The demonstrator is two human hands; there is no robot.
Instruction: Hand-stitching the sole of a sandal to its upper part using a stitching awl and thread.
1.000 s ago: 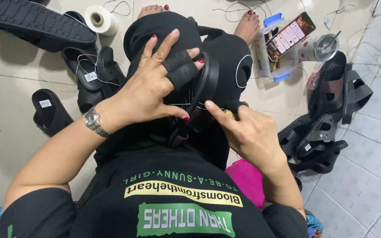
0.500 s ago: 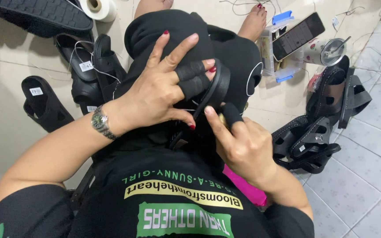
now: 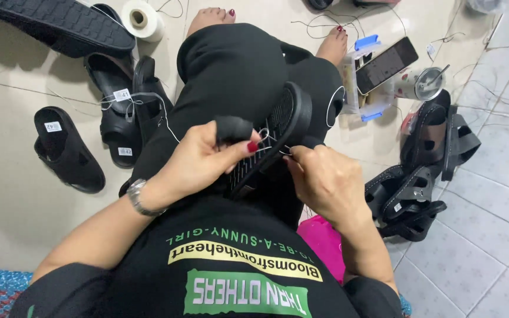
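Hands (image 3: 207, 159) — black sandal (image 3: 278, 132) between them

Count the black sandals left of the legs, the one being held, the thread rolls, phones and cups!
Black sandals on the floor, left of the legs: 4
Held black sandal: 1
White thread roll: 1
Phone: 1
Cup with straw: 1
Total: 8
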